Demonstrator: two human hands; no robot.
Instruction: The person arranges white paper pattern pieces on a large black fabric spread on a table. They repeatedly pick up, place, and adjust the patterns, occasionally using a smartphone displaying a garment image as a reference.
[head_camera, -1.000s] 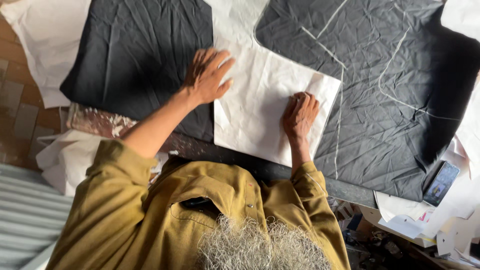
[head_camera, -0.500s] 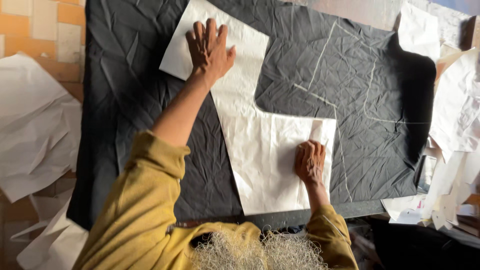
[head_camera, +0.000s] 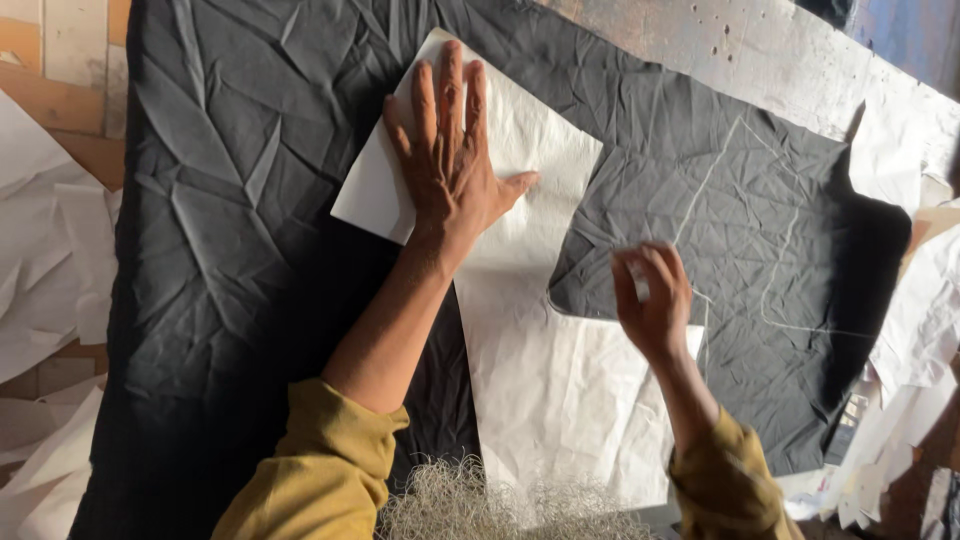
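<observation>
The left hand (head_camera: 452, 160) is lying flat, palm down, on the upper part of a white paper pattern (head_camera: 545, 370), fingers stretched toward 12 o'clock and thumb splayed toward 3 o'clock. Its grip is released; it is only pressing the sheet against the black cloth (head_camera: 240, 250). The left forearm is running from 7 o'clock up to the wrist, its mustard-yellow sleeve (head_camera: 325, 470) bunched near the elbow.

The right hand (head_camera: 652, 300) is hovering at the pattern's right edge, at about 4 o'clock from the left hand, its fingers curled inward and pinching a small white piece, probably chalk (head_camera: 641, 291); it is too blurred to be sure. The wrist is bending upward from a forearm entering at 5 o'clock.

The pattern is lying on the wrinkled cloth, which is covering most of the tabletop (head_camera: 700, 40). Chalk lines (head_camera: 770, 290) are showing on the cloth toward 3 o'clock of the right hand. Loose white paper sheets (head_camera: 50, 260) are lying off the cloth at 9 o'clock.
</observation>
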